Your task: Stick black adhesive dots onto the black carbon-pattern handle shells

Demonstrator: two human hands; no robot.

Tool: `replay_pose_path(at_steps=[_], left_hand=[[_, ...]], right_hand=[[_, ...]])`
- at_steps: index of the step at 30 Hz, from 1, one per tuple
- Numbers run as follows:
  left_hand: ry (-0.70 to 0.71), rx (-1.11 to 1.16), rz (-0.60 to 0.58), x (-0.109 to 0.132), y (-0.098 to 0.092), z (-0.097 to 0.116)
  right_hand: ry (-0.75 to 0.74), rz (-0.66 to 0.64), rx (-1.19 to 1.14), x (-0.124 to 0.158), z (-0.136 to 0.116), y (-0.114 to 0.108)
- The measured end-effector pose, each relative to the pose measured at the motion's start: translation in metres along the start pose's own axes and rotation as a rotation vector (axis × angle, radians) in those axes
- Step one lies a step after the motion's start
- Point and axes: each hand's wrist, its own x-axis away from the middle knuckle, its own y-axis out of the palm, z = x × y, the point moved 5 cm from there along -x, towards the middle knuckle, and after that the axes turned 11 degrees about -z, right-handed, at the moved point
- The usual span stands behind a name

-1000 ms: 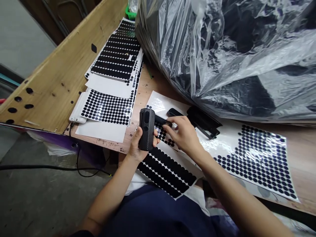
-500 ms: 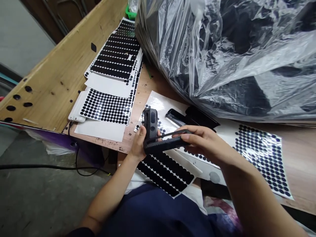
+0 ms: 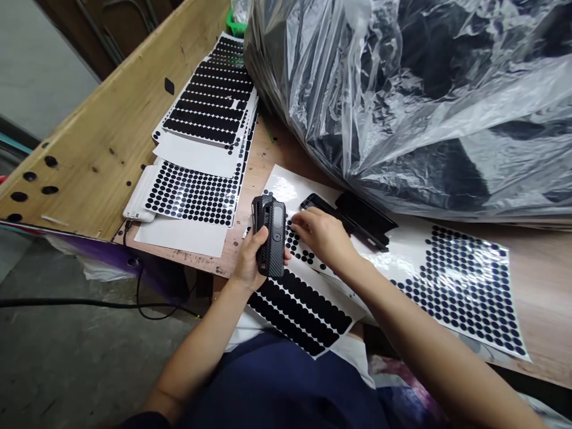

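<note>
1. Left hand (image 3: 250, 262): grip closed round two black cases (image 3: 277, 253), thumb across the near one. They overlap, outer face up, textured finish, raised over the counter (image 3: 547, 286) edge.
2. Right hand (image 3: 328, 238): grip narrow, fingertips drawn together just beside the cases, above a patch of black dots. Can't tell from here if anything small is pinched in it.
3. Dot sheet (image 3: 469, 292): white, glossy, flat on the counter. Dots packed at the person's right.
4. Spare cases (image 3: 366, 223): black, lying on the white backing just past the right hand, close to the bag.
5. Strip sheet (image 3: 304, 313): white with black scalloped rows, near the lap, below the held cases.
6. Plastic bag (image 3: 402, 131): big, clear, wrinkled, dark stuff inside. Fills the far side.
7. Person's left: sheet stack (image 3: 210, 107), more dots and scalloped rows. White box (image 3: 140, 199) tucked beside it, black cable (image 3: 127, 232) plugged in.
8. Wooden board (image 3: 89, 149) along that edge, black dots on it. Green basket (image 3: 236, 27) at the far corner.
</note>
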Motion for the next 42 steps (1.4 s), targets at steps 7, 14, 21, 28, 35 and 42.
replay_pose_path(at_steps=[7,14,21,28,35,42], left_hand=[[-0.011,-0.013,-0.052,0.001,0.004,-0.001],[-0.023,0.003,-0.05,0.002,0.003,-0.001],[-0.029,-0.017,-0.029,0.001,0.002,-0.004],[-0.015,-0.019,-0.017,0.001,0.001,-0.006],[-0.021,-0.018,-0.015,0.001,0.002,-0.005],[-0.026,-0.008,-0.027,0.0,0.002,-0.005]], right_hand=[[-0.013,-0.081,0.022,-0.018,-0.007,-0.004],[0.095,-0.108,-0.489,0.005,-0.009,-0.016],[0.199,-0.373,-1.075,0.033,-0.037,-0.008],[0.188,-0.334,-1.073,0.028,-0.044,-0.003],[0.211,-0.328,-1.115,0.03,-0.042,-0.003],[0.244,-0.354,-1.148,0.029,-0.042,-0.001]])
